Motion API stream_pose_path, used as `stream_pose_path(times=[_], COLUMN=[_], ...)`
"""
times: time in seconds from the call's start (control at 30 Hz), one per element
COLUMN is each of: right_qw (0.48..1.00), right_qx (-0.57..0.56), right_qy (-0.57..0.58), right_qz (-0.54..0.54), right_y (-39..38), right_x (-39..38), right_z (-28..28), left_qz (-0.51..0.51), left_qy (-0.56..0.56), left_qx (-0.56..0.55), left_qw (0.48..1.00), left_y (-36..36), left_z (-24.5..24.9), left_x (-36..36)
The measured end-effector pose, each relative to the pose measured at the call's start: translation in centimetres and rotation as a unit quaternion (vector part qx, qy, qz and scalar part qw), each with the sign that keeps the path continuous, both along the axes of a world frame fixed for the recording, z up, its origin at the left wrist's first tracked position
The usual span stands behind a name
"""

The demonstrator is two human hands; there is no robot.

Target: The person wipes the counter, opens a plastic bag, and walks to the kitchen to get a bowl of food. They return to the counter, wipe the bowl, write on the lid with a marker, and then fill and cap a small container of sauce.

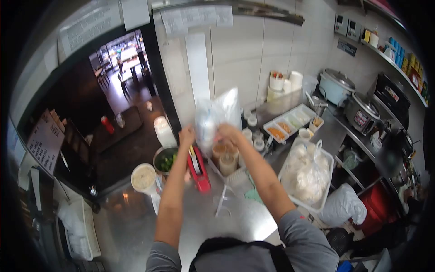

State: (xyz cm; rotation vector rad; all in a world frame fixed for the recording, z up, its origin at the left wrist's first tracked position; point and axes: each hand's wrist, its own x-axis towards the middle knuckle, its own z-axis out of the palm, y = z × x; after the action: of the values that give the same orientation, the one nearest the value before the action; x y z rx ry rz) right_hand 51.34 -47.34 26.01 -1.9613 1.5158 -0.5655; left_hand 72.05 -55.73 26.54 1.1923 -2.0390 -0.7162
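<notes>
Both arms reach forward over the steel counter [122, 217]. My right hand [229, 133] is closed against the clear plastic bag [228, 109], with its fingertips partly blurred. To the left of the bags, my left hand [186, 136] has its fingers pinched together; whatever is between them is too small to make out. A second plastic bag [205, 120] with something whitish inside stands between the hands. Below my left hand lies a red tape dispenser [198, 170]. Sauce bottles [226, 164] stand in a white basket under my right forearm.
A bowl of greens [166, 161] and a tub of pale food [144, 177] sit left of my left arm. On the right are a divided ingredient tray [290, 123], a white bin [322, 199] of bagged food and rice cookers [336, 86]. A pass-through opening is at left.
</notes>
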Motion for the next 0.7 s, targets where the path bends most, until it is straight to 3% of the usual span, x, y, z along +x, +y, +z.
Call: stream_pose_path(times=[0.03, 0.07, 0.1, 0.17, 0.23, 0.27, 0.33, 0.4, 0.53, 0.63, 0.7], right_qw=[0.892, 0.892, 0.92, 0.928, 0.886, 0.889, 0.914, 0.947, 0.954, 0.931, 0.935], right_qx=[0.108, 0.08, 0.013, -0.124, -0.279, -0.296, -0.242, -0.094, 0.077, -0.111, -0.076], right_qy=[-0.388, -0.38, -0.321, -0.186, -0.266, -0.276, -0.267, -0.233, -0.093, 0.075, 0.057], right_qz=[-0.205, -0.23, -0.226, -0.299, -0.259, -0.216, -0.188, -0.202, -0.276, -0.34, -0.342], right_y=[1.4, 2.3, 3.9, 7.2, 12.9, 15.7, 20.2, 24.5, 26.4, 26.0, 25.7], right_x=[0.8, 0.6, 0.7, 2.2, 5.0, 6.0, 7.4, 9.1, 9.5, 10.6, 11.6], right_z=[0.8, 1.2, 2.0, 3.6, 6.1, 6.9, 5.0, 3.4, -5.0, -11.5, -12.6], left_qz=[-0.023, -0.032, -0.07, -0.138, -0.209, -0.243, -0.219, -0.201, -0.109, -0.04, -0.101], left_qy=[0.055, 0.051, 0.123, 0.087, 0.033, 0.008, -0.051, -0.071, -0.056, -0.066, -0.057], left_qx=[-0.085, -0.152, -0.114, -0.094, -0.094, -0.099, 0.012, 0.031, 0.081, 0.042, -0.072], left_qw=[0.995, 0.986, 0.983, 0.982, 0.973, 0.965, 0.974, 0.977, 0.989, 0.996, 0.991], left_y=[-0.1, 3.1, 6.5, 13.5, 17.5, 19.5, 22.5, 25.2, 30.2, 30.5, 28.8], left_z=[-1.3, 0.2, 1.1, 2.7, -0.6, -1.9, -5.7, -7.9, -9.4, -11.6, -10.8], left_x=[1.2, 3.0, 4.8, 8.7, 12.0, 13.5, 15.3, 15.7, 13.4, 12.0, 10.2])
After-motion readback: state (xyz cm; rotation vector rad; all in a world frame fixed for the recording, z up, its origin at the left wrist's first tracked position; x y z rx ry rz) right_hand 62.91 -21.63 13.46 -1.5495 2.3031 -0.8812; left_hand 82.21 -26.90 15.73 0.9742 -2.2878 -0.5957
